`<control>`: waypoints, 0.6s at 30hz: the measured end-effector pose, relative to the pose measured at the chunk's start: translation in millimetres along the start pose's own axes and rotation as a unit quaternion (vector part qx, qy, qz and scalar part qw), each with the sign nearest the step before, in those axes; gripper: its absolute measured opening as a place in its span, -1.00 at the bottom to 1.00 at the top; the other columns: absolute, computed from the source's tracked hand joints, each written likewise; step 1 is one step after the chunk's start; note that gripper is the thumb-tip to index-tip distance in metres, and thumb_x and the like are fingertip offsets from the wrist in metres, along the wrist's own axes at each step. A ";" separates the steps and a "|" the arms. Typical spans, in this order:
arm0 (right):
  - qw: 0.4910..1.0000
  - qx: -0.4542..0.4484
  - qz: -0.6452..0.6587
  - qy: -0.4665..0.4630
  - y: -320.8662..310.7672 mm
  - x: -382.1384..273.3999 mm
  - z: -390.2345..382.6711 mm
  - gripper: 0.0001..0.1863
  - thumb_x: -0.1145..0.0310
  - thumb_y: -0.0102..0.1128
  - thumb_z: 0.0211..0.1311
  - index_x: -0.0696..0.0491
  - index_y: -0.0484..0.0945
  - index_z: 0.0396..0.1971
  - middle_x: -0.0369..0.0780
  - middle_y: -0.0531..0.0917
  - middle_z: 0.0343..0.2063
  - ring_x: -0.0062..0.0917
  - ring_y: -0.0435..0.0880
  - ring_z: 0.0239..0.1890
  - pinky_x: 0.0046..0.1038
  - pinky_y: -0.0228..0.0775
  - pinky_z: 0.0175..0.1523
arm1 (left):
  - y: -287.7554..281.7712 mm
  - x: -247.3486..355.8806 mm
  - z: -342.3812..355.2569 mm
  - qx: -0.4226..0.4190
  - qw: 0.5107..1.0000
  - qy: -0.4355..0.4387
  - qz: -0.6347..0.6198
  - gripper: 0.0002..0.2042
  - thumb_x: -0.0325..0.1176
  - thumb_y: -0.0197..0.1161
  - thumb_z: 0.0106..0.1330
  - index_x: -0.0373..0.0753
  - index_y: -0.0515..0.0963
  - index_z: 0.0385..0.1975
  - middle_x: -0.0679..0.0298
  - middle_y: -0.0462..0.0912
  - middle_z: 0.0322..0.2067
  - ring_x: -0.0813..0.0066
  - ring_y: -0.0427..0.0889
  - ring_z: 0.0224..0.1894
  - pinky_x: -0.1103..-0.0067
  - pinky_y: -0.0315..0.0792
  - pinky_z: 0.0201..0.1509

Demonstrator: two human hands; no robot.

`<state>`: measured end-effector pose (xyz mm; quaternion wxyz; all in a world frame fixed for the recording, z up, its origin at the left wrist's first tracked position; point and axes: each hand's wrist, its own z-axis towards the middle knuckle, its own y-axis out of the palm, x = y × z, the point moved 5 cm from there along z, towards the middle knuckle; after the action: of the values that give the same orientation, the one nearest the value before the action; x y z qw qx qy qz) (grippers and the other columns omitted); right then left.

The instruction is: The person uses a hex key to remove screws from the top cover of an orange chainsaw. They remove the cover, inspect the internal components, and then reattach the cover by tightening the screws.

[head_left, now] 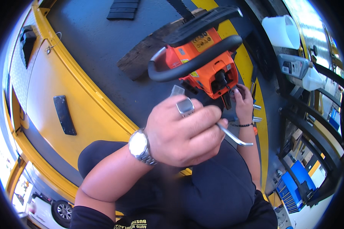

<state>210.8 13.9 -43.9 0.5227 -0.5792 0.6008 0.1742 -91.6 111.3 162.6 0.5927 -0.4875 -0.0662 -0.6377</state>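
An orange chainsaw (202,49) with black handles rests against a rough piece of wood (141,55), its bar pointing away from me. An open cavity in its near end shows black parts (220,79). My left hand (183,131), wearing a ring and a watch, is closed around a thin bent metal rod (235,136) that looks like a hex key; the fist hides the rest of it. At the right edge of the cavity, my right hand (244,101) has its fingers curled against the saw beside a dark tab (227,102). What its fingertips pinch is too small to make out.
On the yellow panel at left lies a black phone (65,115). A small clear plastic box (177,90) sits just beyond my left hand. Metal sockets (257,119) lie right of my right wrist. A white bucket (281,31) and a grey bottle (293,65) stand far right.
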 end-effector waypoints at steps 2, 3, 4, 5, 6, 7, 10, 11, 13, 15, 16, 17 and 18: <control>0.991 -0.028 -0.129 0.000 4.8 -11.9 12.9 -0.63 0.20 0.27 0.44 0.24 0.62 -0.04 -0.13 0.73 -0.35 -0.49 0.75 -0.29 -0.41 0.58 -0.14 | 33.5 -1.1 -20.4 -0.200 0.978 -0.065 -0.016 -0.88 -0.33 0.44 0.10 -0.20 0.69 -0.43 0.21 0.74 -0.29 0.33 0.70 -0.39 0.41 0.57 -0.32; 0.980 -0.042 -0.195 -0.001 4.9 -21.5 21.9 -0.61 0.14 0.29 0.42 0.25 0.67 -0.12 -0.12 0.74 -0.44 -0.45 0.77 -0.34 -0.38 0.58 -0.16 | 57.2 -10.3 -38.6 -0.305 0.945 -0.119 -0.003 -0.85 -0.27 0.44 0.13 -0.20 0.70 -0.43 0.17 0.75 -0.29 0.29 0.72 -0.36 0.38 0.59 -0.28; 0.968 -0.049 -0.247 -0.003 8.2 -32.7 29.0 -0.58 0.11 0.30 0.39 0.25 0.68 -0.19 -0.08 0.73 -0.47 -0.39 0.77 -0.36 -0.34 0.58 -0.17 | 78.2 -20.1 -60.3 -0.405 0.898 -0.173 0.015 -0.82 -0.22 0.43 0.16 -0.19 0.71 -0.44 0.14 0.77 -0.29 0.24 0.75 -0.32 0.35 0.62 -0.24; 0.953 -0.057 -0.298 -0.006 12.8 -45.1 34.1 -0.55 0.07 0.31 0.36 0.26 0.69 -0.25 -0.04 0.72 -0.50 -0.33 0.77 -0.37 -0.30 0.58 -0.17 | 95.6 -35.0 -82.1 -0.489 0.842 -0.225 0.047 -0.75 -0.13 0.41 0.19 -0.20 0.73 -0.41 0.09 0.77 -0.28 0.16 0.76 -0.26 0.30 0.63 -0.17; 0.936 -0.071 -0.346 -0.012 18.7 -54.2 41.1 -0.52 0.04 0.31 0.33 0.27 0.71 -0.32 0.00 0.70 -0.54 -0.27 0.78 -0.39 -0.26 0.58 -0.17 | 104.7 -52.2 -100.0 -0.564 0.773 -0.279 0.084 -0.68 -0.03 0.38 0.23 -0.20 0.75 -0.37 0.04 0.77 -0.27 0.08 0.77 -0.20 0.26 0.64 -0.09; 0.936 -0.087 -0.342 0.014 20.6 -53.4 48.4 -0.51 0.03 0.32 0.24 0.28 0.71 -0.34 0.09 0.72 -0.47 -0.09 0.76 -0.32 -0.19 0.57 -0.11 | 109.5 -66.0 -105.8 -0.586 0.745 -0.301 0.100 -0.64 0.00 0.36 0.24 -0.23 0.76 -0.36 0.02 0.77 -0.27 0.04 0.76 -0.17 0.24 0.64 -0.07; 0.929 -0.138 -0.330 0.096 17.4 -58.0 51.9 -0.55 0.08 0.34 0.17 0.28 0.72 -0.38 0.08 0.72 -0.49 -0.09 0.77 -0.33 -0.19 0.57 -0.10 | 113.0 -99.9 -114.6 -0.595 0.714 -0.333 0.161 -0.58 0.05 0.32 0.24 -0.26 0.77 -0.33 -0.02 0.78 -0.26 0.01 0.76 -0.10 0.23 0.65 -0.02; 0.933 -0.133 -0.322 0.088 19.0 -55.4 52.7 -0.55 0.08 0.35 0.16 0.28 0.72 -0.40 0.07 0.71 -0.51 -0.10 0.77 -0.34 -0.20 0.58 -0.11 | 111.8 -110.0 -119.3 -0.584 0.709 -0.352 0.181 -0.57 0.06 0.31 0.23 -0.25 0.78 -0.33 -0.01 0.78 -0.24 0.03 0.76 -0.09 0.23 0.64 -0.01; 0.941 -0.118 -0.308 0.076 20.5 -48.4 52.7 -0.55 0.09 0.36 0.13 0.29 0.71 -0.43 0.05 0.71 -0.54 -0.12 0.77 -0.36 -0.22 0.58 -0.12 | 103.2 -125.6 -122.7 -0.569 0.687 -0.398 0.214 -0.58 0.05 0.31 0.25 -0.24 0.78 -0.28 0.02 0.79 -0.22 0.04 0.76 -0.08 0.25 0.64 0.04; 0.939 -0.109 -0.318 0.068 19.4 -53.3 51.5 -0.56 0.11 0.37 0.12 0.29 0.70 -0.46 0.04 0.70 -0.56 -0.17 0.77 -0.38 -0.26 0.58 -0.15 | 95.2 -141.8 -125.8 -0.567 0.649 -0.448 0.240 -0.57 0.05 0.30 0.28 -0.25 0.78 -0.22 0.03 0.80 -0.19 0.06 0.76 -0.04 0.26 0.63 0.09; 0.938 -0.107 -0.322 0.065 19.9 -56.3 49.7 -0.56 0.12 0.38 0.11 0.30 0.69 -0.48 0.03 0.70 -0.56 -0.20 0.77 -0.39 -0.27 0.58 -0.16 | 91.9 -149.9 -132.9 -0.556 0.639 -0.469 0.251 -0.57 0.04 0.30 0.29 -0.25 0.77 -0.19 0.03 0.80 -0.17 0.06 0.76 -0.02 0.26 0.62 0.12; 0.942 -0.107 -0.306 0.082 20.2 -55.3 47.8 -0.57 0.12 0.38 0.12 0.30 0.69 -0.49 0.03 0.70 -0.56 -0.22 0.77 -0.39 -0.29 0.57 -0.17 | 89.1 -156.6 -140.9 -0.544 0.629 -0.490 0.261 -0.56 0.04 0.29 0.31 -0.26 0.77 -0.16 0.03 0.80 -0.15 0.07 0.76 -0.01 0.27 0.62 0.14; 0.946 -0.108 -0.291 0.095 21.9 -55.6 48.1 -0.57 0.13 0.38 0.12 0.29 0.68 -0.49 0.02 0.70 -0.56 -0.24 0.78 -0.39 -0.30 0.57 -0.19 | 87.9 -163.0 -150.1 -0.534 0.636 -0.491 0.266 -0.55 0.04 0.29 0.31 -0.26 0.77 -0.14 0.03 0.79 -0.13 0.07 0.75 0.01 0.27 0.61 0.16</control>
<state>200.0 87.5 -25.4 0.4254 -0.7955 0.4309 0.0227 -130.0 99.2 -72.3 0.2534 -0.9566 0.1368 -0.0440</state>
